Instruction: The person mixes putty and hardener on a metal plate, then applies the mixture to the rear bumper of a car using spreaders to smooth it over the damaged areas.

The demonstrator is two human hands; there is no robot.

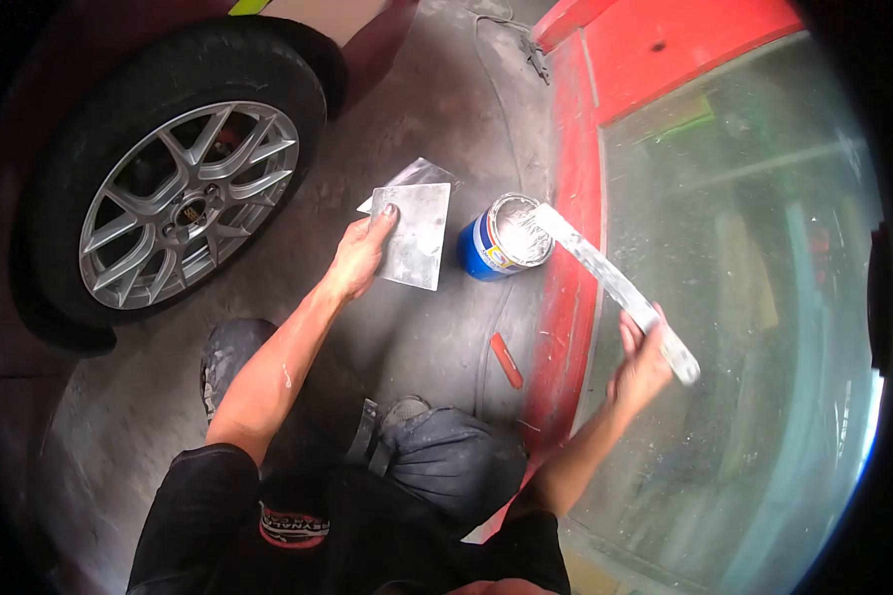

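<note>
My left hand [362,253] is closed on a flat grey rectangular plate [417,248], with the thumb lying on its top face. Behind that plate shows the corner of a shiny sheet [422,173]. To its right stands a blue can [483,260], its top open, with pale grey-white paste [522,234] inside and smeared around the rim. A long, flat stirring stick [605,273], coated in whitish residue, slants from the can's rim up to my right hand [642,362], which grips it near the far end. The stick's paste-covered tip overlaps the can's mouth.
A car wheel [189,208] with silver spokes is at upper left. On the floor, a red tool or handle [506,360] lies below the can. A red frame [563,297] with a glass panel [724,297] borders the right side. A cable [496,89] runs along the floor.
</note>
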